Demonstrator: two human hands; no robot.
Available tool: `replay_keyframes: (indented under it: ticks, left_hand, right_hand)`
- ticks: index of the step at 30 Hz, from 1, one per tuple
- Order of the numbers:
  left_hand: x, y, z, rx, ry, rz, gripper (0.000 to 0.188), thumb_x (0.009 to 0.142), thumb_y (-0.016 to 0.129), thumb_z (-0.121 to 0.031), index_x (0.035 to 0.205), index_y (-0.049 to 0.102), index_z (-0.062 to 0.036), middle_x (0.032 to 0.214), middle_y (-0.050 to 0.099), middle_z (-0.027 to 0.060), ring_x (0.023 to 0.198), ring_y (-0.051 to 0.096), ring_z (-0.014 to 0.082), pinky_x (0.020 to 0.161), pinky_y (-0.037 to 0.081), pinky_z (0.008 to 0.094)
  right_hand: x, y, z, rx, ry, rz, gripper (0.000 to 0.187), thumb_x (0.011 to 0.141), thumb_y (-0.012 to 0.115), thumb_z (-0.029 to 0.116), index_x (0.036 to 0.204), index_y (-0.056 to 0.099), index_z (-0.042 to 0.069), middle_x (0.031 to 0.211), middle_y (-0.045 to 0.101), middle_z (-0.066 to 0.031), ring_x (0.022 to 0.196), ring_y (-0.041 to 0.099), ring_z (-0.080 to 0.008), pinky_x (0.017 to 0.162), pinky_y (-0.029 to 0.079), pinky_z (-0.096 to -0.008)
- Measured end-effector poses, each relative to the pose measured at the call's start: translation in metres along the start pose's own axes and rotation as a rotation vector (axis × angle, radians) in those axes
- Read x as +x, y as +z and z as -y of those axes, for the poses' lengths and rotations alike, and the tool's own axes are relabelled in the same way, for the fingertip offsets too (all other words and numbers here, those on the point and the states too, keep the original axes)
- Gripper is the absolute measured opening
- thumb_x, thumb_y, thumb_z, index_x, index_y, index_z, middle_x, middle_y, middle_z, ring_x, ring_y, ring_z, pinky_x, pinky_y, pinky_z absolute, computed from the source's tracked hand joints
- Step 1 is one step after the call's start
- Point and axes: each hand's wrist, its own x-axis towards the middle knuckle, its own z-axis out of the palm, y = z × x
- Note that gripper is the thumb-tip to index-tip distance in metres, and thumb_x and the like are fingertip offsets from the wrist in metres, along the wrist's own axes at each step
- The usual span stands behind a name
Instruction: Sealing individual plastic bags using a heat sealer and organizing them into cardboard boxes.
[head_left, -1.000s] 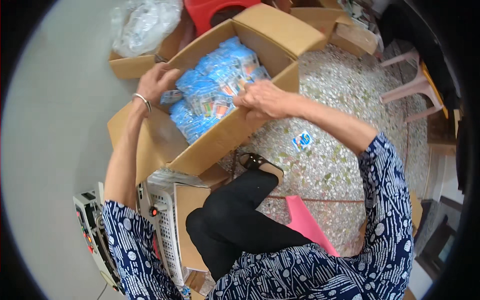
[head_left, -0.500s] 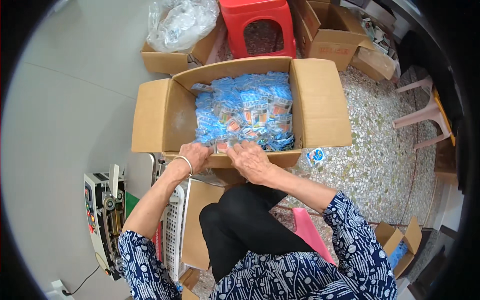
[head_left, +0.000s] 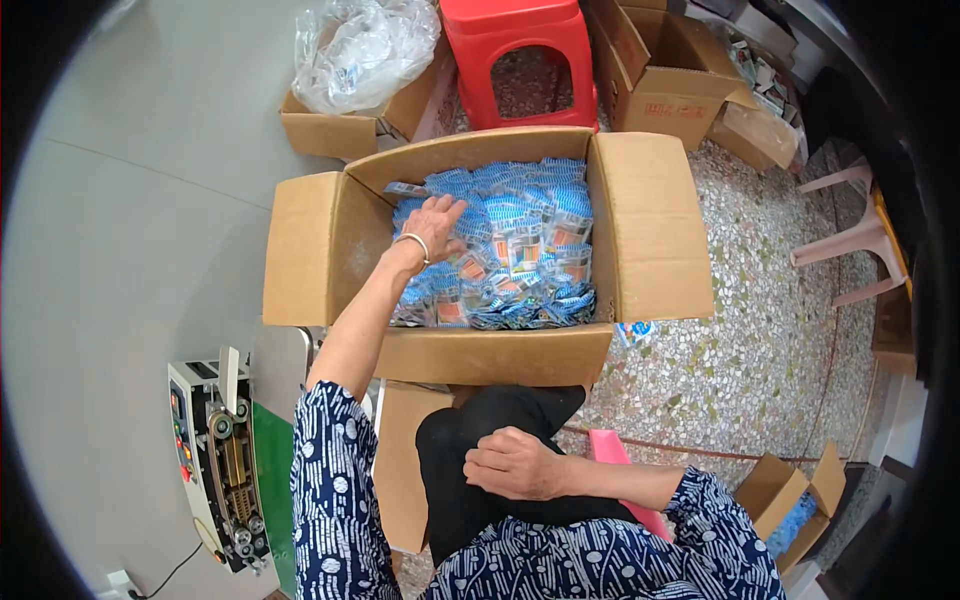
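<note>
My left hand (head_left: 437, 222) now reaches, fingers spread flat, onto blue sachets (head_left: 510, 240) in the carton (head_left: 490, 355); right hand (head_left: 515, 463) has withdrawn, loosely curled, empty, to my lap.

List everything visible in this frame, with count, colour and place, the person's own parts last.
large open cardboard box: one, brown, centre, flaps spread
small sealed plastic packets: many, blue and white, filling the large box
stray packet: one, blue, floor by the box's right flap
plastic stool: one, red, behind the box
crumpled plastic bag: one, clear, in a small carton, top left
open cardboard carton: one, brown, top right
sealing machine: one, white and green, lower left
pink plastic chair: one, right edge
left hand: palm on the packets, silver bangle at wrist
right hand: resting on the lap, empty
</note>
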Motion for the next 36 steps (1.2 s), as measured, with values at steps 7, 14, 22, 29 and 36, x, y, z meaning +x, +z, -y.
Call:
replay_keyframes:
  ticks: [7, 14, 22, 29, 36]
  left_hand:
    - [0.007, 0.028, -0.012, 0.107, -0.059, -0.028, 0.075, 0.065, 0.075, -0.019, 0.131, 0.039, -0.0176, 0.14, 0.027, 0.0181, 0.123, 0.036, 0.0359, 0.094, 0.039, 0.0471]
    - [-0.006, 0.039, -0.016, 0.238, -0.048, -0.129, 0.054, 0.068, 0.071, -0.014, 0.116, 0.046, -0.0169, 0.129, 0.036, 0.0169, 0.103, 0.049, 0.0337, 0.078, 0.048, 0.0436]
    - [-0.024, 0.049, -0.001, 0.098, 0.027, -0.081, 0.047, 0.071, 0.068, -0.016, 0.112, 0.045, -0.0159, 0.117, 0.042, 0.0169, 0.095, 0.053, 0.0338, 0.071, 0.051, 0.0419]
    - [-0.014, 0.055, 0.002, 0.008, -0.036, -0.157, 0.034, 0.07, 0.064, -0.009, 0.102, 0.053, -0.0117, 0.104, 0.045, 0.0172, 0.089, 0.054, 0.0372, 0.068, 0.05, 0.0457]
    - [-0.017, 0.012, 0.008, -0.133, -0.154, -0.241, 0.038, 0.068, 0.072, -0.013, 0.102, 0.057, -0.0107, 0.101, 0.049, 0.0146, 0.089, 0.056, 0.0344, 0.073, 0.048, 0.0426]
  right_hand:
    - [0.003, 0.002, -0.011, 0.036, 0.022, 0.0, 0.028, 0.071, 0.064, 0.01, 0.097, 0.058, 0.004, 0.097, 0.055, -0.0045, 0.089, 0.053, -0.0202, 0.073, 0.042, -0.0316]
    - [0.0, 0.001, -0.013, 0.065, 0.043, 0.019, 0.029, 0.071, 0.066, 0.009, 0.099, 0.06, 0.006, 0.099, 0.057, -0.0031, 0.09, 0.054, -0.0191, 0.073, 0.042, -0.031]
    - [0.0, 0.001, -0.012, 0.038, 0.031, 0.021, 0.03, 0.071, 0.066, 0.01, 0.1, 0.06, 0.006, 0.101, 0.056, -0.003, 0.092, 0.054, -0.0198, 0.074, 0.042, -0.0319]
    - [0.003, 0.004, -0.012, 0.052, 0.036, 0.038, 0.03, 0.071, 0.066, 0.012, 0.1, 0.059, 0.006, 0.1, 0.056, -0.0031, 0.092, 0.054, -0.0199, 0.075, 0.042, -0.0318]
    - [0.011, 0.002, -0.01, 0.045, 0.031, 0.026, 0.029, 0.07, 0.064, 0.01, 0.097, 0.057, 0.004, 0.094, 0.054, -0.0055, 0.086, 0.053, -0.0199, 0.072, 0.041, -0.0316]
